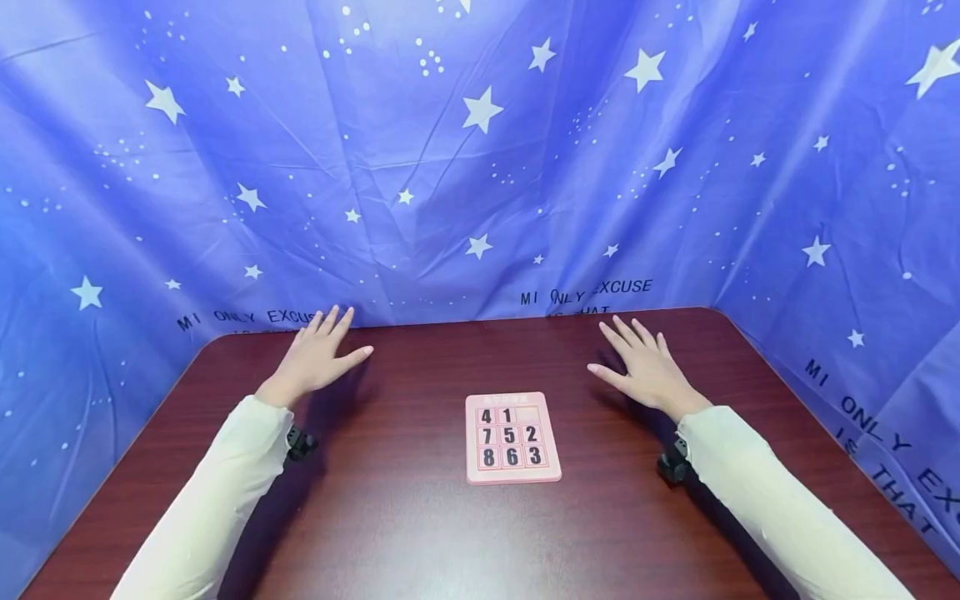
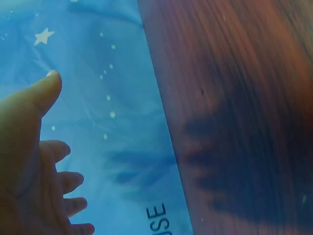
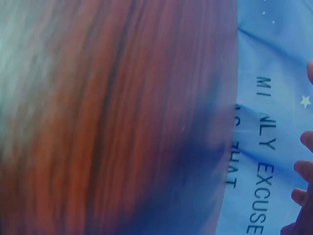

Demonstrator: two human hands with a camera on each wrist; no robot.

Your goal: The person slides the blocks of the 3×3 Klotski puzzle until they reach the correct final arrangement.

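A pink sliding number puzzle [image 1: 513, 438] lies flat on the dark wooden table [image 1: 420, 517]. Its rows read 4, 1 and a gap at the top right, then 7, 5, 2, then 8, 6, 3. To the puzzle's left, my left hand [image 1: 315, 354] hovers over the table with fingers spread and nothing held. My right hand [image 1: 643, 364] is held out likewise on the other side, apart from the puzzle. The left wrist view has the thumb [image 2: 46, 93] and fingertips at its left side; in the right wrist view only some fingertips [image 3: 304, 169] show at the right edge.
A blue curtain [image 1: 420, 150] with white stars and printed words hangs behind the table and along both sides. Each wrist carries a small black camera, the left one [image 1: 302, 443] and the right one [image 1: 672, 462], below the white sleeves.
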